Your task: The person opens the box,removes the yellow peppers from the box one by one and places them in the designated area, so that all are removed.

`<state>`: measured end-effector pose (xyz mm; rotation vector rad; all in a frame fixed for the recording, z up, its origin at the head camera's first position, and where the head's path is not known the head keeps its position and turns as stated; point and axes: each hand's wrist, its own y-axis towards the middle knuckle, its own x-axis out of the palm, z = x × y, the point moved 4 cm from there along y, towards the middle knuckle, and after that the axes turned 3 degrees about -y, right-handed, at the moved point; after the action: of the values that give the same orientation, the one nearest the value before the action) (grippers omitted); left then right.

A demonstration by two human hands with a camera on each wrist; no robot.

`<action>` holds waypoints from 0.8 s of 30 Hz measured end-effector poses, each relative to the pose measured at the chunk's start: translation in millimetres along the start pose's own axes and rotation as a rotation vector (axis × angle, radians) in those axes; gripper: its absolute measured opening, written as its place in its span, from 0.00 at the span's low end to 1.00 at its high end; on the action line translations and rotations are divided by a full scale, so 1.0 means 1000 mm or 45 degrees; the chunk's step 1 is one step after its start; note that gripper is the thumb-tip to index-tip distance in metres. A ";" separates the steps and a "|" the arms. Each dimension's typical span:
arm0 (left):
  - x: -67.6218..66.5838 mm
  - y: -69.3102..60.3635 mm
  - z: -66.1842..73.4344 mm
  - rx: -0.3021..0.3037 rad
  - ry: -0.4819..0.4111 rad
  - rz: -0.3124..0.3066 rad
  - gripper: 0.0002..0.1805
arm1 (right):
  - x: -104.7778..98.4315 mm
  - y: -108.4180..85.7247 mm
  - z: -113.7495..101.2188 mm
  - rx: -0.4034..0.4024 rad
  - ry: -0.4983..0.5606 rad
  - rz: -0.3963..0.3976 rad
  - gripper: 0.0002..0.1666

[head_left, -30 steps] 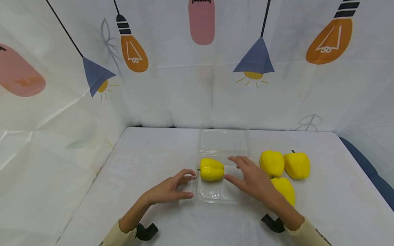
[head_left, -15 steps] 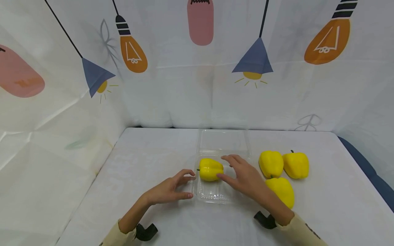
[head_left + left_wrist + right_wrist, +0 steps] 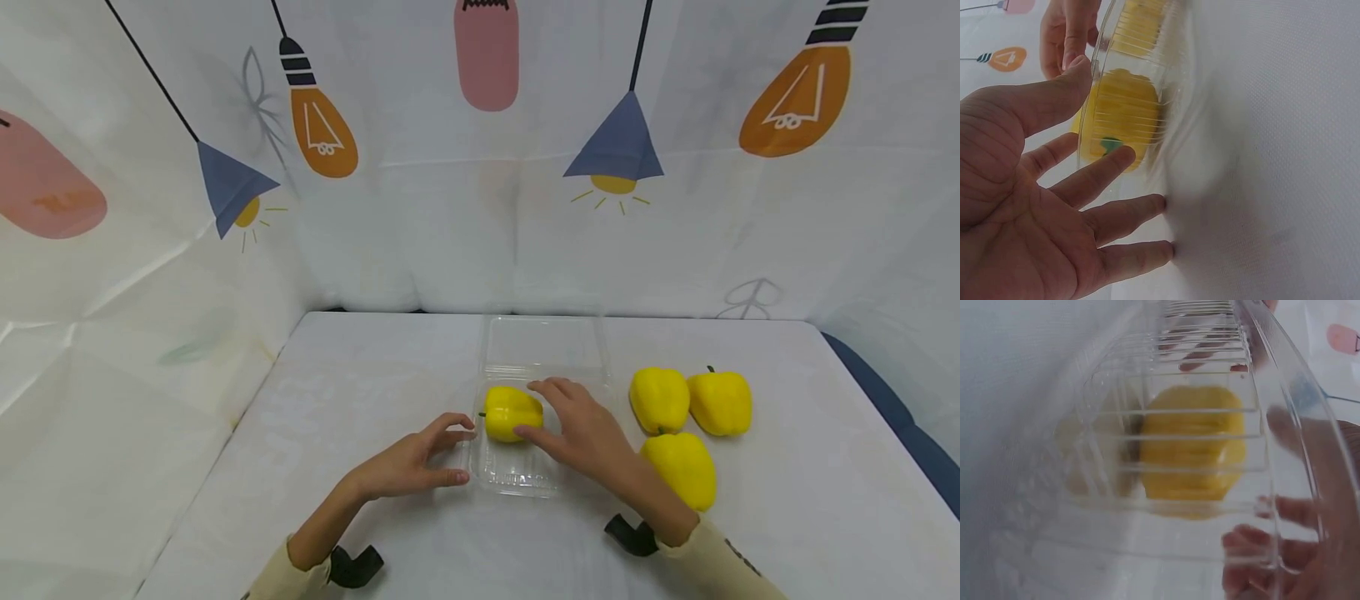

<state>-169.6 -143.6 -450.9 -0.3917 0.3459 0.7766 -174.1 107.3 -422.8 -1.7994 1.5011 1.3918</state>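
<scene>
A yellow bell pepper (image 3: 512, 414) lies on its side in the base of a clear plastic clamshell container (image 3: 517, 481), its stem toward the left. My right hand (image 3: 581, 429) reaches over the base from the right, fingers spread around the pepper's right end. The thumb overlaps the pepper in the head view; whether it touches cannot be told. In the right wrist view, the pepper (image 3: 1194, 450) shows through the ribbed wall. My left hand (image 3: 412, 458) stays beside the container's left wall with loose, spread fingers. Its thumb (image 3: 1054, 100) is at the rim in the left wrist view.
Several more yellow bell peppers, including one near pepper (image 3: 681, 469), sit on the white table (image 3: 375, 358) to the right, close to my right forearm. The container's lid (image 3: 545, 342) lies folded back toward the rear. A printed white curtain (image 3: 450, 217) hangs behind.
My right hand has moved left over the container, closer to the pepper in it. More of the near right pepper shows. The left hand has hardly moved.
</scene>
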 end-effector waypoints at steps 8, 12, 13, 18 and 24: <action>0.000 -0.001 0.000 0.004 -0.008 -0.003 0.35 | 0.007 0.003 -0.003 0.059 -0.023 0.000 0.40; 0.000 -0.001 0.000 -0.001 -0.009 -0.001 0.35 | 0.012 0.004 -0.006 0.078 -0.008 -0.018 0.39; 0.000 -0.001 0.000 -0.002 -0.011 -0.001 0.35 | 0.012 0.004 -0.007 0.078 -0.002 -0.019 0.39; 0.000 -0.001 0.000 0.001 -0.007 -0.002 0.35 | 0.016 0.006 -0.011 0.061 0.008 -0.004 0.40; 0.000 0.000 0.001 0.009 -0.009 -0.006 0.34 | 0.018 0.008 -0.015 0.035 -0.004 0.033 0.40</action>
<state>-169.0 -143.3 -450.1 -0.3830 0.3407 0.7718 -176.0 83.5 -429.9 -1.7665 1.5396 1.3789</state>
